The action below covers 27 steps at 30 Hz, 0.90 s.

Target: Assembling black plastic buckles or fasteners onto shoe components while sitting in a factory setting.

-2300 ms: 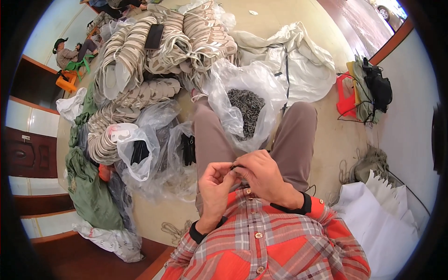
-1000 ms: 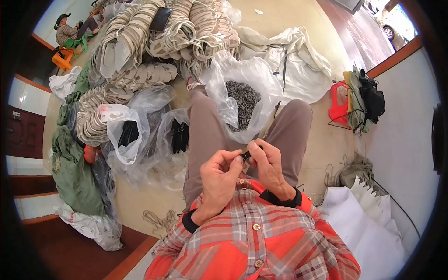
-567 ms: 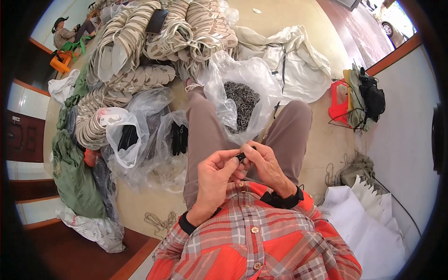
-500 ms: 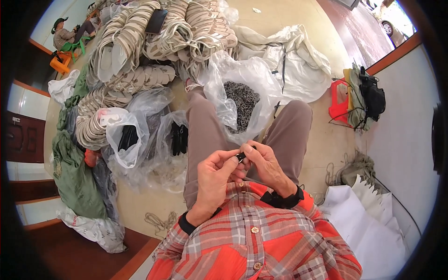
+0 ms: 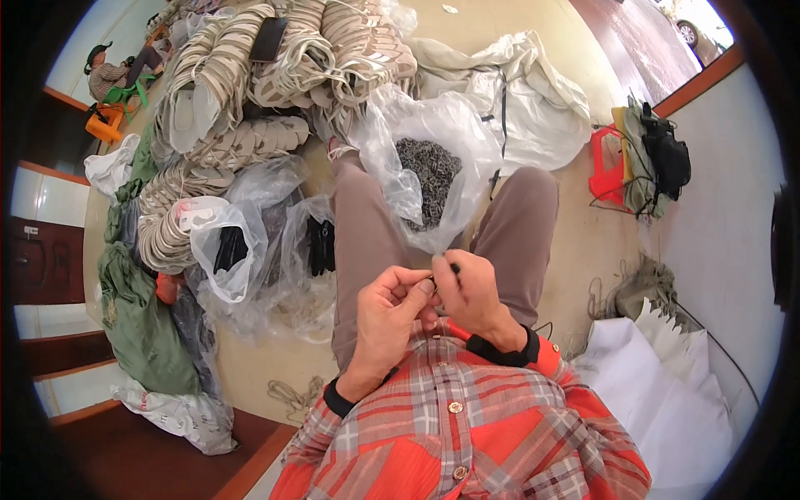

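Landmark: the clear plastic bag (image 5: 475,129), standing open between the wearer's lower legs, mouth up, with many small dark metal-looking pieces (image 5: 429,179) heaped inside; presumably set there to keep them within easy reach of both hands. On the near side of the bag, above the lap, the left hand (image 5: 386,312) has thumb and forefinger pinched together, the right hand (image 5: 472,292) is curled with its fingers closed, and the small black piece (image 5: 455,268) is gripped at their meeting point. Fingertips nearly touch, likely to steady so slight a thing from both sides. Left of the bag, a second plastic bag (image 5: 250,283) gapes toward the wearer with black items (image 5: 230,248) in it, probably left open for access. Beyond and left of the bag: stacked beige strappy shoe parts (image 5: 367,50), nested closely, perhaps to save floor room; a dark flat slab (image 5: 268,39) lies on top. Right of and beyond the bag, a white sack (image 5: 542,117) lies crumpled. Obscured: the fingers cover most of the held piece, so its shape, and whether it is one part or two, cannot be made out; the bag's base is hidden.
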Each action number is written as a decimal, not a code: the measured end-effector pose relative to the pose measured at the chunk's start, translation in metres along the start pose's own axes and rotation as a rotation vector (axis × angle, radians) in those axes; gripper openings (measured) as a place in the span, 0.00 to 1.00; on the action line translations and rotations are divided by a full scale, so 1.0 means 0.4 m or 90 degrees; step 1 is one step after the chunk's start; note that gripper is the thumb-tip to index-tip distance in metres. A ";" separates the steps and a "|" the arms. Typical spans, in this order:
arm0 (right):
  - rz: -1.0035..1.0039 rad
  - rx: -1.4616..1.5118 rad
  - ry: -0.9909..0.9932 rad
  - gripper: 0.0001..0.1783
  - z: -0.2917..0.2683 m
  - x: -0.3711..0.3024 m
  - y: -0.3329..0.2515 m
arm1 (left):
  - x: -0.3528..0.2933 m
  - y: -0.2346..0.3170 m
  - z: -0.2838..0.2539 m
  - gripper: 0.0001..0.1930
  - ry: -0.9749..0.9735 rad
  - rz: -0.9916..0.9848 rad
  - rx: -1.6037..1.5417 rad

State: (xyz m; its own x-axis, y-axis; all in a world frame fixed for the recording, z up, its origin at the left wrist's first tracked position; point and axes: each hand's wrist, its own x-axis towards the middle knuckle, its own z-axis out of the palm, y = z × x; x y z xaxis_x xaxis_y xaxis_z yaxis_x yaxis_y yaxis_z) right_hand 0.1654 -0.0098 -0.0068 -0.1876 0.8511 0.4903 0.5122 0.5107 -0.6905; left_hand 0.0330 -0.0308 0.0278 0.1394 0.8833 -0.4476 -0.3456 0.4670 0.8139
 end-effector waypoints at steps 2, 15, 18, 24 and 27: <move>0.341 0.345 -0.001 0.16 -0.009 -0.003 -0.030 | -0.008 0.007 0.008 0.06 -0.003 -0.004 0.001; 0.504 0.778 -0.016 0.18 0.011 -0.021 0.017 | -0.010 -0.002 0.016 0.05 -0.003 0.011 0.027; 0.524 0.819 -0.020 0.16 0.010 -0.018 0.022 | -0.005 -0.002 0.014 0.05 -0.016 0.019 0.036; 0.451 0.888 -0.061 0.12 0.008 -0.020 0.047 | 0.006 0.011 0.012 0.05 -0.033 -0.018 0.014; 0.446 0.910 -0.088 0.11 0.006 -0.018 0.050 | 0.011 0.002 0.000 0.05 -0.048 -0.015 -0.008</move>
State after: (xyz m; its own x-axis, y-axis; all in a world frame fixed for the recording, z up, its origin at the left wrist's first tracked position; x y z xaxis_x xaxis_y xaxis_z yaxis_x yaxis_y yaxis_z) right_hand 0.1749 -0.0056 -0.0254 -0.3752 0.9194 -0.1181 -0.6294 -0.3462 -0.6957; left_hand 0.0335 -0.0266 0.0266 0.2167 0.8727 -0.4376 -0.3533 0.4879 0.7982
